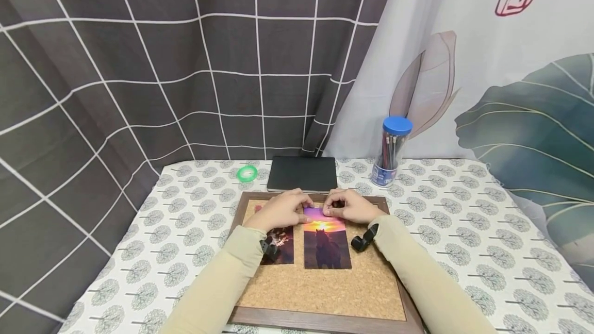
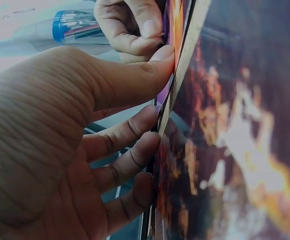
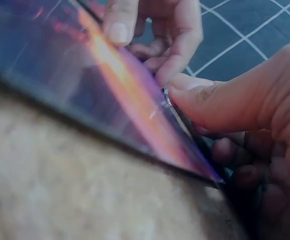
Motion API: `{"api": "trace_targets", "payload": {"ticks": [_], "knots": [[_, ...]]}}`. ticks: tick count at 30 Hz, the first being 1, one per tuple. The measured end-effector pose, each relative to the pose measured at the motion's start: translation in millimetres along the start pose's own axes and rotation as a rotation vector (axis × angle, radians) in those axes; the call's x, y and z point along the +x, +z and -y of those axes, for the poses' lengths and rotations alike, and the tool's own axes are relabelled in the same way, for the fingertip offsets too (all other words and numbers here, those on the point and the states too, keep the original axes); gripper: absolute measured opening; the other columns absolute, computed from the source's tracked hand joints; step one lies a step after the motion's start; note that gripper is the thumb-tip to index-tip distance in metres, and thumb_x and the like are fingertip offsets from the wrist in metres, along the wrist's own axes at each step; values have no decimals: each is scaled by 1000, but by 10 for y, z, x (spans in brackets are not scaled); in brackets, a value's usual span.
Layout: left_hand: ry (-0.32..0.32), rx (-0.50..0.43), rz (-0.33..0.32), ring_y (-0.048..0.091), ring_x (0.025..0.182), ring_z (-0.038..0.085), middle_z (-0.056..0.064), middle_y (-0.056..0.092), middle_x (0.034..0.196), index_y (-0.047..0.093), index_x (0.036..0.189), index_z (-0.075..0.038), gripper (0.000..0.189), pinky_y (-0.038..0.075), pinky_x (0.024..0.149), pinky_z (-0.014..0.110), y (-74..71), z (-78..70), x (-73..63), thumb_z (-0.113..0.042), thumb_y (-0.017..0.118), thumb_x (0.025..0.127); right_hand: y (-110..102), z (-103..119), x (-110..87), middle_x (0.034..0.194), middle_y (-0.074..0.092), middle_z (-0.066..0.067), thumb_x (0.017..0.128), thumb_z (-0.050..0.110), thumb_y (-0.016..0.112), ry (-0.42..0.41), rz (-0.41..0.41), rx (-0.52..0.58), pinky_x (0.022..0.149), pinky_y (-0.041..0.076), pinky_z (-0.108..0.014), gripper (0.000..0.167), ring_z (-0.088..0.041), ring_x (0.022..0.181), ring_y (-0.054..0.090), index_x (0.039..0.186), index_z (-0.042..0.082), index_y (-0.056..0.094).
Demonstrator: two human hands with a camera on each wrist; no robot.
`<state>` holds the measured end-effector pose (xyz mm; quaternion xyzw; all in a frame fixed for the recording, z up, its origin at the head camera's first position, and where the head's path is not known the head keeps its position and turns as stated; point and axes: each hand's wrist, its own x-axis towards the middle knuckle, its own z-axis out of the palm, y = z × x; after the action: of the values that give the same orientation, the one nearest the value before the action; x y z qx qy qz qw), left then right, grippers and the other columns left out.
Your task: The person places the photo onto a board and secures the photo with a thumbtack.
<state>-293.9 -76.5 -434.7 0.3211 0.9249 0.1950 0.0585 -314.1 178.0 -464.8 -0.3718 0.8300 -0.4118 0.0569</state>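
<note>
A sunset photo with a dark horse (image 1: 327,249) lies on a brown-framed cork board (image 1: 320,295). At its upper left, the thumb of my left hand (image 1: 283,210) presses the photo's face, with the fingertips behind the top edge, pinching it. The right hand (image 1: 351,206) has its thumb and curled fingers at the same edge, further right. In the right wrist view, a small shiny spot (image 3: 167,97) shows beside the right thumb; I cannot tell what it is. Left of the horse photo is a dark photo with orange patches (image 1: 284,246), partly covered by the left hand and wrist.
Behind the board lies a black notebook (image 1: 302,173). A green ring-shaped roll (image 1: 247,173) sits to its left. To the right stands a clear jar of pencils with a blue lid (image 1: 392,151). The tree-print tablecloth (image 1: 464,231) spreads around the board, with curtains behind.
</note>
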Motion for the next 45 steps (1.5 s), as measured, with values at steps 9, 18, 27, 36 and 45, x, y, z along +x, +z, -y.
{"api": "trace_targets", "payload": {"ticks": [9,18,27,36,45], "knots": [[3,-22,0,56,82,4,-10,56,101,69,118,-26,33,49,73,27,1,-10,1,-33,79,87,-28,-12,-7,92,65,13,91,17,73,-52,17,-89,78,47,-31,9,-11,88,58,91,26,75],[2,-53,7,57,83,4,-9,56,102,69,119,-24,35,49,75,27,-6,-9,-4,-38,78,88,-26,26,32,93,64,13,91,13,73,-32,43,-143,80,47,-32,11,-10,88,57,92,24,75],[4,-60,19,56,82,5,-9,56,101,68,118,-25,34,49,73,27,13,2,-9,-37,78,88,-21,65,33,91,64,12,91,14,74,-11,52,-165,77,48,-30,8,-10,86,56,91,21,76],[6,-71,19,56,81,5,-8,55,102,67,119,-25,33,49,73,27,-29,27,22,-34,78,89,-49,97,74,91,64,12,91,17,73,8,28,-167,74,48,-30,3,-11,83,54,91,19,76],[15,-99,36,56,82,6,-6,55,103,67,120,-23,33,49,75,26,13,31,14,-29,78,90,-11,45,45,89,62,11,91,12,72,16,40,-122,72,48,-30,13,-11,82,53,90,25,73]]}}
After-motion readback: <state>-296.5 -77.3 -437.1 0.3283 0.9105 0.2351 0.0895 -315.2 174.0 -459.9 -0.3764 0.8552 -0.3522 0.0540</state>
